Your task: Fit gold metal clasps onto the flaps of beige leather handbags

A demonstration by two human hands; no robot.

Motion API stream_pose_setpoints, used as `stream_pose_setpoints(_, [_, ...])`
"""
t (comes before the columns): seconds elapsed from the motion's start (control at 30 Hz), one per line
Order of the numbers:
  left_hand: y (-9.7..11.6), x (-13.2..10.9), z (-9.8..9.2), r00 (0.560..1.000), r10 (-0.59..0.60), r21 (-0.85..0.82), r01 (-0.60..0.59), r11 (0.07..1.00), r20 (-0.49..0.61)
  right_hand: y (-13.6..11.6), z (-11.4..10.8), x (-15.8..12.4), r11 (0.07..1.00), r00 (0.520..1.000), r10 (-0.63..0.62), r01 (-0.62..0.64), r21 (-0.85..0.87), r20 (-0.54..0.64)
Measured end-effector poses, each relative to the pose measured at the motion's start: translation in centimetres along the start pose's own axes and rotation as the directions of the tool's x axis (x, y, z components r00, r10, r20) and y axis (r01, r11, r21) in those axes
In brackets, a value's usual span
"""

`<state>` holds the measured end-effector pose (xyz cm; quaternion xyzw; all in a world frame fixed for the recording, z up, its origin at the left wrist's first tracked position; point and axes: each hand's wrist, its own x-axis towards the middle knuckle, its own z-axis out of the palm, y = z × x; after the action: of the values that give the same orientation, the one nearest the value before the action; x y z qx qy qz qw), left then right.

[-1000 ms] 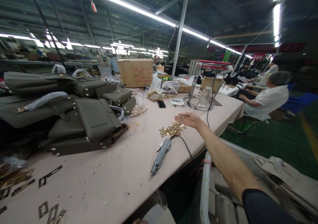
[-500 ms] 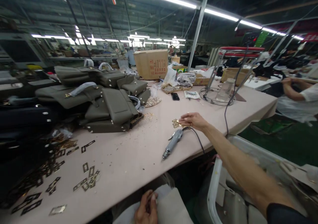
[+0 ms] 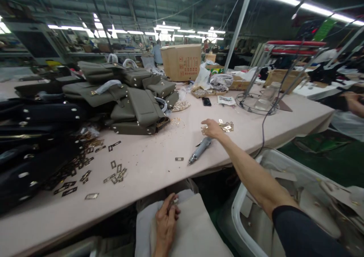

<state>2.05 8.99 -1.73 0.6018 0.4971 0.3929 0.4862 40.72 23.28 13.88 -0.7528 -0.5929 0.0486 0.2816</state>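
Observation:
My right hand [image 3: 212,129] reaches across the table, fingers stretched out over a pile of small gold metal plates [image 3: 227,126]; some plates are hidden under it. Just in front of that hand lies a grey electric screwdriver [image 3: 200,150], its tip pointing toward me. One single metal plate [image 3: 179,158] rests to the left of the screwdriver tip. Low in the view, my left hand [image 3: 166,221] is closed above a beige bag panel [image 3: 193,223] on my lap. A small pale piece shows at its fingertips, too small to name.
Olive bags [image 3: 142,107] and black bags [image 3: 36,135] are heaped on the left, with scattered metal plates [image 3: 115,175] before them. A wire stand [image 3: 264,74] with a hanging cord stands right. A white bin [image 3: 237,207] of beige pieces sits beside me. Another person's hand [image 3: 354,101] shows far right.
The view has turned left. My right hand has shifted over the pile, uncovering more plates. A single plate now lies beside the screwdriver tip. My left hand stays closed at my lap.

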Motion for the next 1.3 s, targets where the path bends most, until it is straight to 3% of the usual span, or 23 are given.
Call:
stream_pose_setpoints(0.1, [0.2,-0.2,-0.2,0.996,0.081,0.055,-0.082,0.995,0.021,3.7,-1.1,0.9,0.988,0.995,0.069,-0.057,-0.145,0.075])
stream_pose_setpoints(0.23, [0.4,0.0,0.3,0.989,0.141,0.126,-0.136,0.983,-0.039,6.5,-0.3,1.2,0.969,0.992,0.075,-0.047,-0.244,0.104])
stream_pose_setpoints(0.4, [0.0,0.1,0.8,0.999,-0.008,0.035,0.01,0.999,-0.043,8.1,0.9,1.7,0.963,0.998,0.062,-0.055,-0.262,0.015])
stream_pose_setpoints(0.57, [0.1,0.0,0.7,0.998,-0.058,-0.056,0.056,0.997,-0.028,9.4,0.6,1.7,0.99,0.98,0.06,-0.083,-0.111,-0.191])
stream_pose_setpoints(0.73, [1.1,-0.4,0.3,0.998,-0.062,-0.029,0.061,0.998,-0.029,11.3,-0.3,0.7,0.966,0.857,0.25,-0.19,0.173,-0.451])
stream_pose_setpoints(0.87, [0.9,-0.5,0.1,0.997,-0.07,-0.017,0.07,0.997,-0.035,13.4,-0.6,-1.0,0.9,0.757,0.411,-0.249,0.358,-0.507])
stream_pose_setpoints(0.97, [0.1,-0.1,0.4,0.997,-0.062,0.006,0.063,0.998,-0.034,14.8,-0.5,-1.9,0.865,0.721,0.449,-0.204,0.458,-0.528])
stream_pose_setpoints(1.17, [0.4,0.2,1.3,0.998,-0.058,0.008,0.058,0.998,-0.013,15.2,-0.3,-2.1,0.825,0.726,0.457,-0.13,0.55,-0.514])
stream_pose_setpoints(1.3, [0.5,0.2,1.5,0.997,-0.07,-0.017,0.07,0.997,-0.016,14.4,-0.7,-2.2,0.897,0.77,0.318,-0.055,0.44,-0.553])
